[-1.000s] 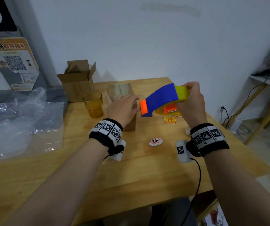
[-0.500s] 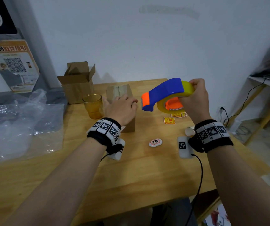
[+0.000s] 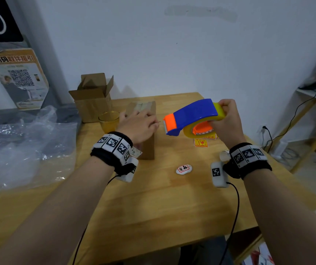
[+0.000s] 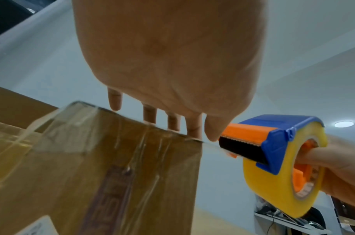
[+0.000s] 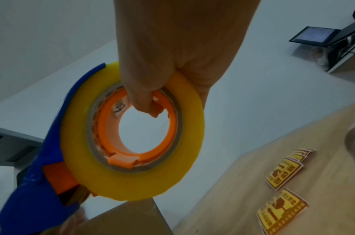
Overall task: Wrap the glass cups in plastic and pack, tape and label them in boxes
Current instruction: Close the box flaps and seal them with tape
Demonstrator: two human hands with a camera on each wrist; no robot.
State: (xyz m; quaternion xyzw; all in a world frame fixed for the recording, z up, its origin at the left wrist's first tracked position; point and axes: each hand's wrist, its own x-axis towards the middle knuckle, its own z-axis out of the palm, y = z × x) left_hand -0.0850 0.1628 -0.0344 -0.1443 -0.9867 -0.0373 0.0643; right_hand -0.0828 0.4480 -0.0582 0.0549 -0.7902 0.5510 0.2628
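Blk wristbands w/ b&w tags; bare forearms.

Left hand is flat on the taped box. Right hand grips the blue-orange tape dispenser just beside it, off the wooden table.

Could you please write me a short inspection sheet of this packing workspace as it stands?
Surface: wooden table.
Job's things: taped box; open box; amber glass cup, unwrapped; plastic sheets; yellow labels.
Clutter: small white tag.
Grippers: left hand presses the taped box top; right hand grips the tape dispenser.
Cables: black wrist cable; wall cable.
Surroundings: white wall, poster, side shelf.
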